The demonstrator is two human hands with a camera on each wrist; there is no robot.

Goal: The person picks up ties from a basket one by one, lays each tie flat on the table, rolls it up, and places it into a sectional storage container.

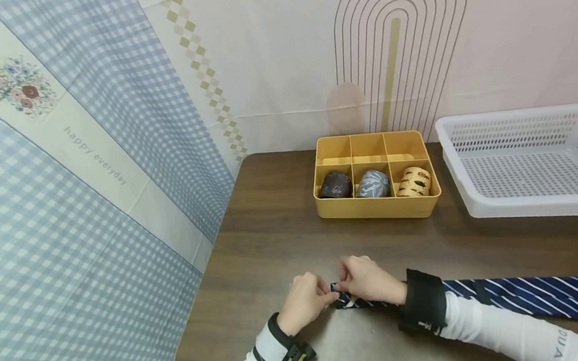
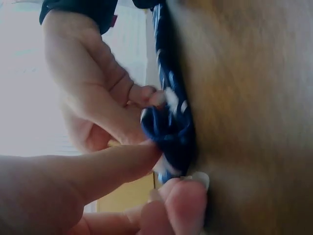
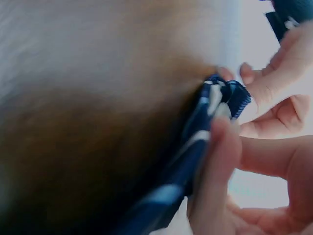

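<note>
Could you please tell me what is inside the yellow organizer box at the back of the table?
The box holds three rolled ties in its front compartments. The back compartments look empty, though their floors are partly hidden.

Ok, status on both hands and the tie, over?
Left hand and right hand both pinching narrow end of navy striped tie. Tie flat on table. Nothing in the way.

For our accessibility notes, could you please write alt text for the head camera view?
Two hands, left and right, pinch the narrow end of a striped navy tie lying on a brown table. Behind stand a yellow box holding three rolled ties and a white basket.
</note>
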